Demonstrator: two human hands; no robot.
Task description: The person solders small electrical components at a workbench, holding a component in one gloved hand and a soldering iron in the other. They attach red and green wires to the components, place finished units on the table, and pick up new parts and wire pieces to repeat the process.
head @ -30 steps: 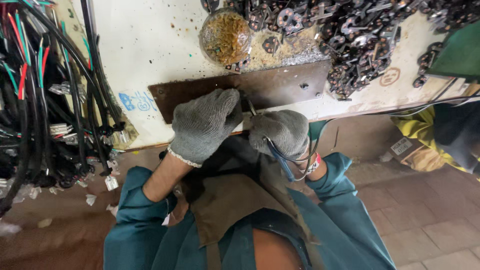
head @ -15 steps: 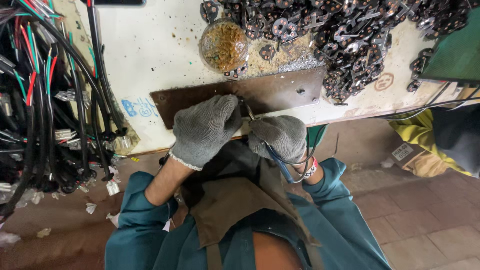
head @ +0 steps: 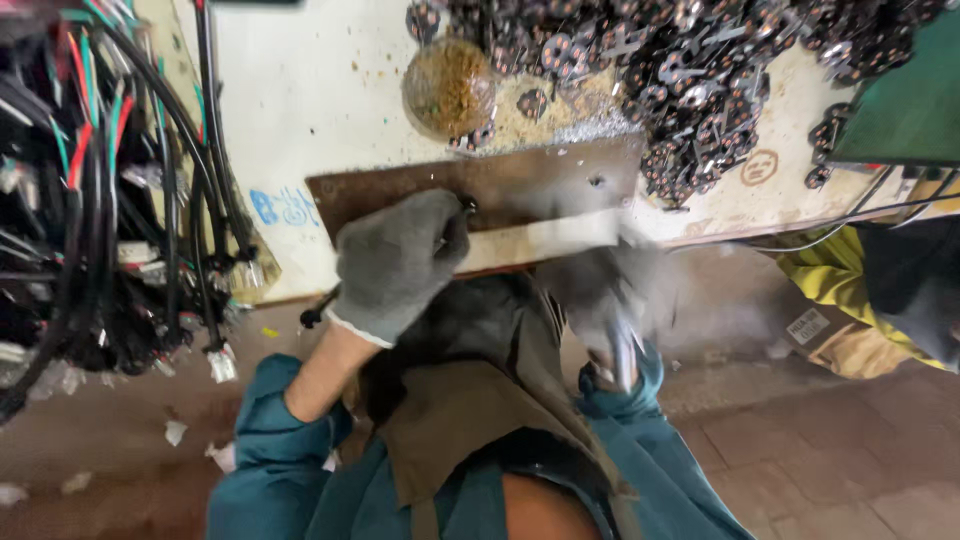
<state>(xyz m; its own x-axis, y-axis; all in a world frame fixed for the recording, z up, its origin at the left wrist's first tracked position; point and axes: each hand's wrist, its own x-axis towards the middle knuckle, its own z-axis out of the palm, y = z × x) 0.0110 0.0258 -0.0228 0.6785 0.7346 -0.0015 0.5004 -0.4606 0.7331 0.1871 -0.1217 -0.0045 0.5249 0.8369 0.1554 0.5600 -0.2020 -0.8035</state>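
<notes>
Grey-gloved left hand [head: 395, 262] is clenched on a small dark piece pressed to the brown metal plate [head: 520, 185] at the workbench's [head: 320, 120] near edge; the right hand [head: 605, 290], motion-blurred below that edge, seems mid-stroke, its grip unreadable.

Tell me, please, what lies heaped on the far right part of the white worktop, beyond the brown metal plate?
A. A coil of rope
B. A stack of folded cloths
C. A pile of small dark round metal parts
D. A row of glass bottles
C: a heap of small dark round metal parts covers the worktop behind the brown metal plate.
</notes>
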